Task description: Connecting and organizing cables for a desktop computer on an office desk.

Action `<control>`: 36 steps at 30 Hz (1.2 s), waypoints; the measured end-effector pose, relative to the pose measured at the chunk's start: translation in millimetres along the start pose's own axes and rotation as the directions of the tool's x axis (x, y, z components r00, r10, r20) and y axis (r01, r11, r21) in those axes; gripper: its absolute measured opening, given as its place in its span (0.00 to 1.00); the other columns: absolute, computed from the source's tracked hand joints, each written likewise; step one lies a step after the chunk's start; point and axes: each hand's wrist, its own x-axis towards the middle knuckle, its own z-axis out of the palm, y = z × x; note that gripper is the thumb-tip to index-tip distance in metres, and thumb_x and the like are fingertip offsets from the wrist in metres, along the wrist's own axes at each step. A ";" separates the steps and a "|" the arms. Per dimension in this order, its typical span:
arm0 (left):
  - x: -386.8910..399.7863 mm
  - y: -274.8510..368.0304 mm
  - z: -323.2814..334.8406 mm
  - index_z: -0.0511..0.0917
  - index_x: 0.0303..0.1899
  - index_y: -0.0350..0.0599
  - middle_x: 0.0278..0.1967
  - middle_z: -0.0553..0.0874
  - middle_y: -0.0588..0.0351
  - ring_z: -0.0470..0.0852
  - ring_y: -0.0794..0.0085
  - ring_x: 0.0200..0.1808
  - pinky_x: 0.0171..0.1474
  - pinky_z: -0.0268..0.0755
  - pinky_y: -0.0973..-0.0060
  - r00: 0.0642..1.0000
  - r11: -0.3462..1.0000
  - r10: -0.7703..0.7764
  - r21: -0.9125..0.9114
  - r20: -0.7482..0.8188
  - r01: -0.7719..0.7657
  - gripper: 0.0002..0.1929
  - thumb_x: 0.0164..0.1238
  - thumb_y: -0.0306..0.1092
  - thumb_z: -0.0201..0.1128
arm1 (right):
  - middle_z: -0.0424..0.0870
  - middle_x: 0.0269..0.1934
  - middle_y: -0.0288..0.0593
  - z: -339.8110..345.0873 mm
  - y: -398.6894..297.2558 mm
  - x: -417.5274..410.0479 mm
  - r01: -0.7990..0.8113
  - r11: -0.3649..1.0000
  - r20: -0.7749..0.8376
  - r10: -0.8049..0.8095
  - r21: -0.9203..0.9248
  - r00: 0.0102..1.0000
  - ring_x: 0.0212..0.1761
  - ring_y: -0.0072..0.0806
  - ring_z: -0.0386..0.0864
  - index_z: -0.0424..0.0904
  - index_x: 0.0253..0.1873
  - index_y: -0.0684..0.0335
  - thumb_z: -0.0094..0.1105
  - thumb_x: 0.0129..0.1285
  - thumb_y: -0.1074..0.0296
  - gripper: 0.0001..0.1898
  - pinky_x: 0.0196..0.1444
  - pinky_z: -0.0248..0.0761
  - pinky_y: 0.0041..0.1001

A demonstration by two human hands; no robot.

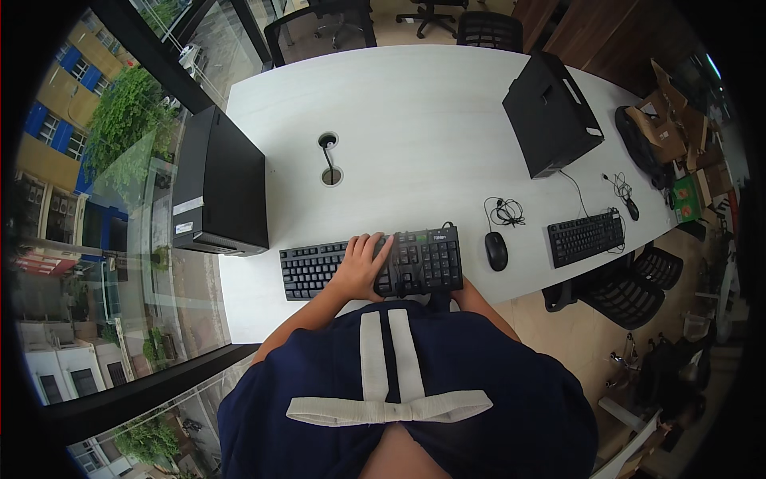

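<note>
A black computer keyboard (311,272) lies before me at the near edge of the white table, its right part under what looks like a clear plastic sleeve. My left hand (361,266) rests over its middle, fingers on the sleeve's left end; whether it grips is unclear. At the keyboard's right near corner is my right hand (459,293), mostly hidden beneath the keyboard and by my clothing. A black wired mouse (496,251) sits to the right, its cable (507,212) coiled above it.
Black computer towers stand on the table at left (233,179) and back right (550,114). Farther right are a second keyboard (586,238), another mouse (632,209), a black bag (640,146) and cardboard boxes (664,126). Two cable holes, one marked here (332,176), open in the white tabletop (407,138).
</note>
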 end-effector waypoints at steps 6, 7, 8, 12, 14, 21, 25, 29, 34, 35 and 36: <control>-20.2 4.3 -1.5 0.59 0.73 0.38 0.65 0.66 0.37 0.66 0.42 0.64 0.69 0.55 0.46 0.998 0.997 0.063 0.042 0.009 -0.063 0.61 0.32 0.53 0.80 | 0.80 0.60 0.53 -9.7 -70.3 47.2 -0.647 0.432 0.483 0.434 0.629 0.760 0.65 0.41 0.77 0.69 0.67 0.70 0.42 0.77 0.47 0.30 0.70 0.67 0.42; -21.3 3.0 -2.2 0.59 0.73 0.38 0.65 0.66 0.37 0.66 0.42 0.64 0.69 0.55 0.46 0.998 0.995 0.067 0.078 0.010 -0.068 0.61 0.32 0.53 0.81 | 0.82 0.57 0.52 -9.3 -76.0 57.8 -0.618 0.563 0.427 0.447 0.549 0.786 0.64 0.40 0.78 0.73 0.64 0.70 0.44 0.76 0.49 0.27 0.70 0.67 0.42; -22.0 1.2 -2.2 0.59 0.73 0.38 0.65 0.66 0.37 0.66 0.42 0.64 0.69 0.55 0.46 0.998 0.995 0.065 0.077 0.008 -0.065 0.61 0.32 0.53 0.81 | 0.84 0.55 0.51 -9.3 -82.7 68.3 -0.579 0.679 0.369 0.449 0.451 0.814 0.62 0.39 0.79 0.76 0.60 0.70 0.46 0.76 0.52 0.25 0.69 0.68 0.41; -27.3 -3.5 3.6 0.59 0.73 0.41 0.64 0.67 0.37 0.66 0.42 0.63 0.69 0.55 0.45 1.000 0.999 0.001 0.046 -0.005 -0.001 0.62 0.29 0.52 0.80 | 0.85 0.49 0.49 -10.7 -130.4 94.7 -0.297 0.954 0.267 0.278 0.032 0.923 0.57 0.38 0.80 0.81 0.48 0.69 0.49 0.75 0.66 0.13 0.66 0.68 0.38; -27.3 -9.4 4.7 0.58 0.74 0.41 0.64 0.67 0.37 0.66 0.41 0.63 0.69 0.55 0.45 1.000 0.999 -0.030 0.040 -0.006 0.031 0.63 0.27 0.52 0.80 | 0.85 0.45 0.48 -11.8 -154.9 81.9 -0.253 0.962 0.350 0.204 0.099 0.914 0.52 0.37 0.81 0.81 0.46 0.70 0.50 0.74 0.66 0.13 0.63 0.69 0.37; -8.0 -24.9 -18.8 0.54 0.75 0.42 0.64 0.65 0.35 0.65 0.39 0.64 0.69 0.56 0.43 0.989 0.988 -0.144 0.043 -0.046 0.146 0.68 0.22 0.51 0.81 | 0.85 0.33 0.42 -14.2 -184.6 -29.4 -0.200 0.961 0.403 0.263 -0.193 0.877 0.37 0.28 0.83 0.81 0.40 0.69 0.51 0.75 0.68 0.12 0.46 0.75 0.27; 4.7 -22.3 -46.9 0.55 0.75 0.41 0.65 0.65 0.35 0.65 0.39 0.64 0.69 0.57 0.45 0.992 0.994 -0.108 0.010 -0.061 0.108 0.68 0.21 0.50 0.81 | 0.85 0.33 0.39 -23.2 -181.1 -50.5 -0.461 0.798 0.282 0.579 -0.388 0.765 0.38 0.26 0.84 0.82 0.42 0.67 0.52 0.75 0.67 0.12 0.47 0.75 0.26; 6.0 -11.2 -67.4 0.56 0.74 0.41 0.65 0.64 0.35 0.65 0.38 0.65 0.70 0.57 0.46 0.995 0.998 -0.059 -0.012 -0.083 0.058 0.67 0.21 0.48 0.81 | 0.86 0.36 0.40 -60.4 -163.0 -21.5 -0.351 0.804 0.191 0.486 -0.479 0.853 0.38 0.26 0.84 0.80 0.40 0.65 0.49 0.77 0.65 0.13 0.48 0.77 0.27; -5.1 5.3 -71.8 0.58 0.74 0.41 0.66 0.65 0.36 0.66 0.40 0.65 0.70 0.57 0.46 0.998 0.999 -0.028 -0.024 -0.060 0.026 0.66 0.21 0.47 0.82 | 0.86 0.35 0.43 -63.3 -159.0 63.2 -0.473 0.841 -0.005 0.489 -0.263 0.872 0.38 0.28 0.84 0.75 0.42 0.62 0.44 0.79 0.62 0.12 0.46 0.78 0.28; -5.8 9.6 -72.9 0.58 0.74 0.41 0.66 0.65 0.36 0.66 0.40 0.65 0.70 0.57 0.47 0.999 1.000 -0.012 -0.030 -0.042 0.011 0.66 0.21 0.47 0.82 | 0.86 0.37 0.44 -54.3 -161.6 80.4 -0.470 0.854 -0.005 0.481 -0.223 0.877 0.38 0.29 0.84 0.74 0.43 0.61 0.44 0.79 0.61 0.12 0.47 0.79 0.29; -5.9 12.8 -73.3 0.58 0.74 0.41 0.66 0.65 0.36 0.67 0.41 0.64 0.70 0.57 0.47 0.999 0.999 0.004 -0.038 -0.035 -0.005 0.66 0.22 0.47 0.83 | 0.86 0.38 0.45 -44.6 -166.0 96.0 -0.467 0.865 -0.007 0.474 -0.183 0.881 0.39 0.29 0.84 0.74 0.43 0.61 0.44 0.79 0.60 0.13 0.48 0.79 0.30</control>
